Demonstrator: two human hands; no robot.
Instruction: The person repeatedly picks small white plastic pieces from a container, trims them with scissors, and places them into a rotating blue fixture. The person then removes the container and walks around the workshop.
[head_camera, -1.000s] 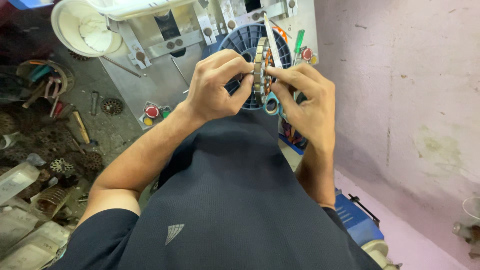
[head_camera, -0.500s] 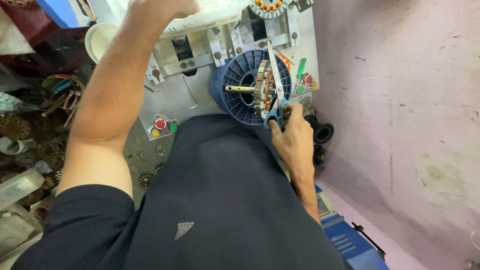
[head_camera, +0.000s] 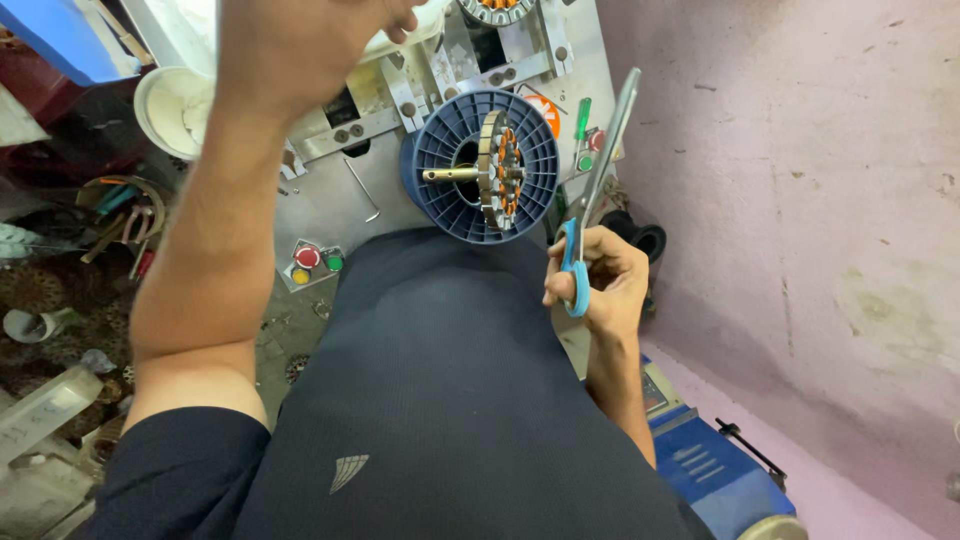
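we take the blue spool (head_camera: 440, 165) as our landmark; it sits on its side against the grey metal machine (head_camera: 340, 195), its ribbed flange facing us. a brass-coloured shaft (head_camera: 448, 174) pokes out of its middle toward the left, and a round wound part with orange coils (head_camera: 500, 170) sits on that shaft just in front of the flange, held there by the shaft, so neither hand needs to support it.

our right hand (head_camera: 598, 285) is below and to the right of the spool, apart from it. its grip is clenched around the blue handles of a pair of scissors (head_camera: 592, 195), and the long grey blades point up and away, past the spool's right edge. we judge that this keeps the points off the coils and off our body. whether the blades are parted or together we cannot tell.

our left hand (head_camera: 330, 30) is raised above and to the left of the spool, at the top edge of the view. its fingers curl loosely, but the frame cuts them off, so we cannot tell what, if anything, they grasp.

below and left of the spool, red, green and yellow buttons (head_camera: 315, 262) sit on the machine's panel. farther left stands a white bucket (head_camera: 175, 110).
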